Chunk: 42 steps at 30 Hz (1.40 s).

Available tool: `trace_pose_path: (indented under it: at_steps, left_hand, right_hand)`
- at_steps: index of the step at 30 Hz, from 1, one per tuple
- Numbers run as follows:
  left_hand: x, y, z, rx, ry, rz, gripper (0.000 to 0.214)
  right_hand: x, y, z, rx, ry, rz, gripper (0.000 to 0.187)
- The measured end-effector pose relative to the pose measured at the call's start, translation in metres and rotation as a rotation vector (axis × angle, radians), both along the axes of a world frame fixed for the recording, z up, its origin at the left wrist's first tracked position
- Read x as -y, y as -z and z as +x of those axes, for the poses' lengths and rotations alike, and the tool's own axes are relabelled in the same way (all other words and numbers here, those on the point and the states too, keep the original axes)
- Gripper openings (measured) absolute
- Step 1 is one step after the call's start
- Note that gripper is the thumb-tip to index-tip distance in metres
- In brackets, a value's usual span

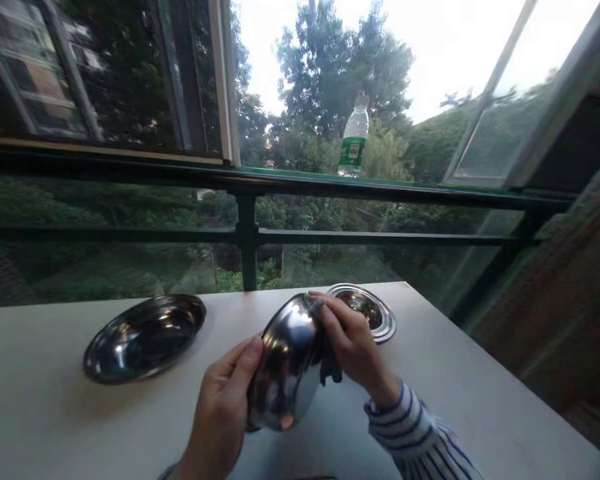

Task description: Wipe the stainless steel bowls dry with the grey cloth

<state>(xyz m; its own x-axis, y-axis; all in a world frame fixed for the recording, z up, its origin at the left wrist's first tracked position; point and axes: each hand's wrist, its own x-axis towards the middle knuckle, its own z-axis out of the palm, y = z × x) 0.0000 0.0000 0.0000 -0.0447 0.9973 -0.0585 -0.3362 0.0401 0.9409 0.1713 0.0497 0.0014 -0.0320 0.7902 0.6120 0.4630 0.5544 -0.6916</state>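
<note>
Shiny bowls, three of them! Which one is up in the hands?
The middle bowl, tipped up: the left hand grips it and the right hand is against it. The left bowl and the right bowl both sit on the table.

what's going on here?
Someone's left hand grips a shiny metal bowl, tilted above a white table. Their right hand holds a dark cloth against the bowl. A wide metal dish sits on the table to the left; a smaller rimmed dish sits behind the right hand, partly hidden.
</note>
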Motion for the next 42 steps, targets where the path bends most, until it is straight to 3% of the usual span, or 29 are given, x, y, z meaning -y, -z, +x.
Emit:
trace_pose_path:
  at_steps: [3,7,9,11,14,16,20,24,26,32,37,42]
  left_hand:
    - [-0.001,0.002,-0.001,0.004,-0.011,0.026,0.028]
    - [-0.004,0.005,-0.003,-0.019,-0.033,0.042,0.025]
    - [-0.006,0.003,-0.004,-0.009,-0.030,0.006,0.025]
    - [-0.008,-0.001,-0.005,0.042,-0.021,-0.039,0.024]
    - [-0.011,-0.005,-0.008,0.122,-0.038,-0.061,0.022]
    - [-0.013,-0.005,-0.009,0.132,-0.034,-0.061,0.021]
    - [-0.014,-0.002,-0.009,0.125,0.016,-0.075,0.018]
    - [-0.018,-0.012,-0.015,0.205,-0.069,-0.093,0.007]
    - [-0.019,-0.016,-0.018,0.259,-0.104,-0.085,0.006]
    - [-0.017,-0.017,-0.020,0.226,-0.007,-0.134,0.008]
    - [-0.019,-0.030,-0.027,0.343,-0.168,-0.126,0.025]
    - [-0.017,-0.034,-0.022,0.355,-0.059,-0.191,0.025]
  right_hand:
    - [0.018,-0.004,-0.017,0.110,-0.057,0.162,0.028]
    - [0.024,-0.007,-0.022,0.309,-0.301,0.362,0.032]
    - [0.016,-0.003,-0.017,0.244,-0.274,0.268,0.029]
    - [0.005,0.003,-0.011,0.104,-0.137,0.098,0.027]
    - [0.001,0.006,-0.010,0.040,-0.026,0.052,0.031]
    - [0.009,0.001,-0.014,0.084,-0.061,0.121,0.031]
    - [0.018,-0.006,-0.015,0.231,-0.287,0.210,0.032]
    - [0.006,0.002,-0.005,0.030,-0.184,0.021,0.034]
    - [0.002,0.005,-0.003,-0.035,-0.132,-0.005,0.037]
    - [0.009,0.001,-0.003,0.002,-0.257,0.011,0.039]
    - [0.008,0.003,0.003,-0.134,-0.260,-0.084,0.041]
    - [0.007,-0.013,-0.001,-0.105,-0.253,-0.057,0.038]
